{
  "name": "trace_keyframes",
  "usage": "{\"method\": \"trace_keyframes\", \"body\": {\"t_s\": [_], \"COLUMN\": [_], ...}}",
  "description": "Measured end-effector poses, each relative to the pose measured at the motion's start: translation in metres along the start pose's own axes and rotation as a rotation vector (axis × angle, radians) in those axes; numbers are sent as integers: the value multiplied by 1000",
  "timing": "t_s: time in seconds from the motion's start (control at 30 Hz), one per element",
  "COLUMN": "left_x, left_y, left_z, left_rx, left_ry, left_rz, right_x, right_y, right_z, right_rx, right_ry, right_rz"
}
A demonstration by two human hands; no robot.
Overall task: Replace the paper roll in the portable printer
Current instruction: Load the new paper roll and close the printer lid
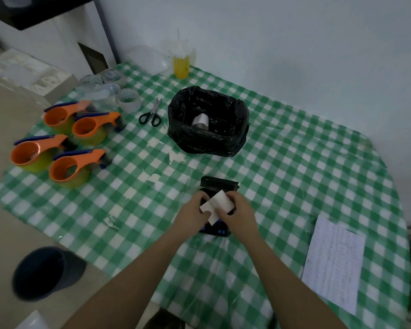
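Near the front edge of the table, which is covered by a green-and-white checked cloth, the portable printer lies flat with its lid swung open toward the far side. Both hands meet directly above the printer body. The left hand and the right hand each pinch the white paper strip, the left fingers closed on its lower left portion and the right fingers closed on its right portion; the strip runs tilted between them, over the open compartment. The roll itself appears to sit under the right fingers, though the hand hides most of it. Toward the middle of the table stands a bin lined with a black bag, and a paper roll lies inside it. Scissors lie just left of the bin. Four orange tape dispensers are grouped near the left edge. A printed sheet lies near the right front corner.
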State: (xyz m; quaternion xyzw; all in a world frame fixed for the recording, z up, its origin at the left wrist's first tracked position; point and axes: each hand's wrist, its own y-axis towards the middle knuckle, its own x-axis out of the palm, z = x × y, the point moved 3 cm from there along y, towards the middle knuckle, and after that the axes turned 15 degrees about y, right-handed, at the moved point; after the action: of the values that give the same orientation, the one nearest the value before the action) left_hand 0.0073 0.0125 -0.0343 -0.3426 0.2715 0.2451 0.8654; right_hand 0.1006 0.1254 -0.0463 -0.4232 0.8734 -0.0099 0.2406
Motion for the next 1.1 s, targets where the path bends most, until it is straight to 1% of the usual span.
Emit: {"method": "trace_keyframes", "body": {"t_s": [0.07, 0.2, 0.27, 0.37, 0.53, 0.6, 0.77, 0.87, 0.97, 1.03, 1.1], "left_x": [5, 14, 17, 22, 23, 23, 23, 22, 23, 25, 26], "left_y": [3, 5, 6, 9, 13, 13, 15, 18, 19, 19, 19], "left_z": [-2, -7, -10, -13, -15, -16, -15, -14, -14, -14, -15], "left_rx": [-3, 26, 57, 76, 123, 164, 180, 209, 226, 234, 242], "left_ry": [88, 145, 182, 232, 373, 428, 450, 454, 474, 483, 490], "left_rz": [-17, -112, -108, -58, 130, 163, 107, 90, 108, 110, 102], "right_x": [3, 6, 6, 7, 8, 9, 12, 11, 8, 0, -12], "right_y": [3, 12, 16, 20, 28, 30, 31, 32, 27, 20, 20], "right_z": [3, 4, 3, 7, 15, 17, 24, 23, 22, 20, 13], "right_rx": [-25, -81, -110, -131, -113, -148, -306, -367, -448, -472, -494], "right_ry": [-70, -212, -231, -270, -278, -308, -450, -578, -713, -675, -548], "right_rz": [-16, -95, -124, -173, -237, -231, -148, -162, -192, -165, -75]}}
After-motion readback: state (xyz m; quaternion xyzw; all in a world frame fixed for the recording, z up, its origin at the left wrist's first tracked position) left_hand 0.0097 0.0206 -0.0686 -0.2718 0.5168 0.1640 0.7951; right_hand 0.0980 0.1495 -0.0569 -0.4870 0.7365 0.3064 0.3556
